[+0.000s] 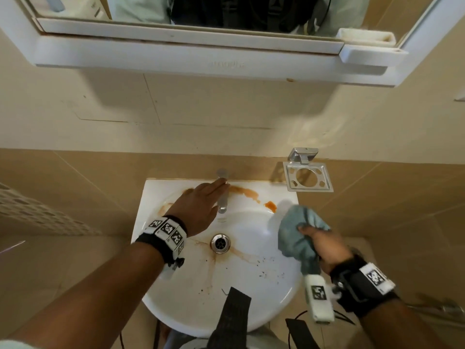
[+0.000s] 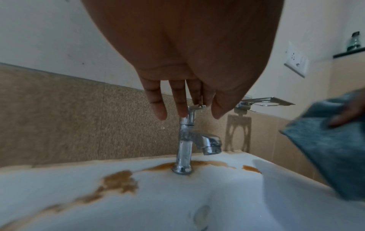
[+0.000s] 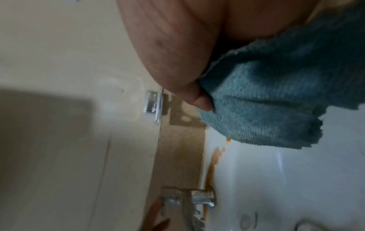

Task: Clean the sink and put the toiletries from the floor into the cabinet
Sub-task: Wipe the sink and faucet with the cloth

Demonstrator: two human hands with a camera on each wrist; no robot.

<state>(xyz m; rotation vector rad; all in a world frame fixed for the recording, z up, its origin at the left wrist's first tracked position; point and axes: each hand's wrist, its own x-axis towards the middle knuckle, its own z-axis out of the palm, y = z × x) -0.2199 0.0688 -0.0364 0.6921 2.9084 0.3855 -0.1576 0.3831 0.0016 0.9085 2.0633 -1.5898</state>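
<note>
The white sink (image 1: 264,285) carries orange-brown stains (image 1: 245,191) along its back ledge and around the drain (image 1: 220,243). My left hand (image 1: 201,200) reaches over the basin to the chrome faucet (image 1: 222,205). Its straight fingers (image 2: 177,96) rest on the faucet's (image 2: 185,140) top lever, thumb to one side. No water runs. My right hand (image 1: 324,248) grips a bunched blue-grey cloth (image 1: 297,235) over the sink's right rim, close to the rightmost stain. In the right wrist view the cloth (image 3: 266,101) hangs just above the ledge. No toiletries are in view.
A white mirror cabinet (image 1: 188,54) hangs above the sink. A metal holder (image 1: 308,177) juts from the tiled wall by the sink's right back corner. A wall socket (image 2: 296,62) and a glass bottle (image 2: 355,42) on a small shelf are further right.
</note>
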